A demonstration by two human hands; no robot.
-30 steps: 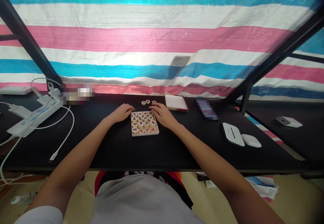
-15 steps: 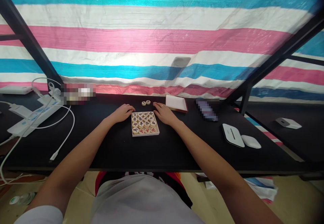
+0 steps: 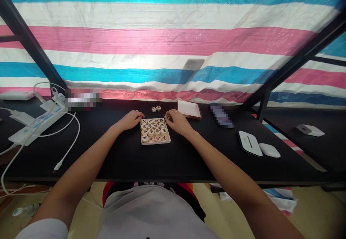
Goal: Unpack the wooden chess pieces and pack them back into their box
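Observation:
A shallow white box (image 3: pixel 156 144) holds rows of round xiangqi pieces (image 3: pixel 151 131) with black characters; a few in the nearest row carry red ones. My left hand (image 3: pixel 132 120) lies at its far left corner, fingers bent together against the edge. At the far right corner, my right hand (image 3: pixel 178 123) has a single xiangqi piece (image 3: pixel 168 116) between thumb and fingertips, just off the box. Two loose xiangqi pieces (image 3: pixel 156 109) rest side by side beyond the box.
The white-lined box lid (image 3: pixel 189 109) sits right of my right hand. Farther right are a blurred phone-like object (image 3: pixel 221 116), a white flat device (image 3: pixel 250 143) and a white rounded case (image 3: pixel 269 150). A power strip (image 3: pixel 38 123) with white cables stands left. Striped sheeting (image 3: pixel 162 40) hangs behind the black table (image 3: pixel 167 163).
My right hand has shifted slightly right, its fingers drawing in, and a piece now shows at its fingertips. My left hand stays at the box corner.

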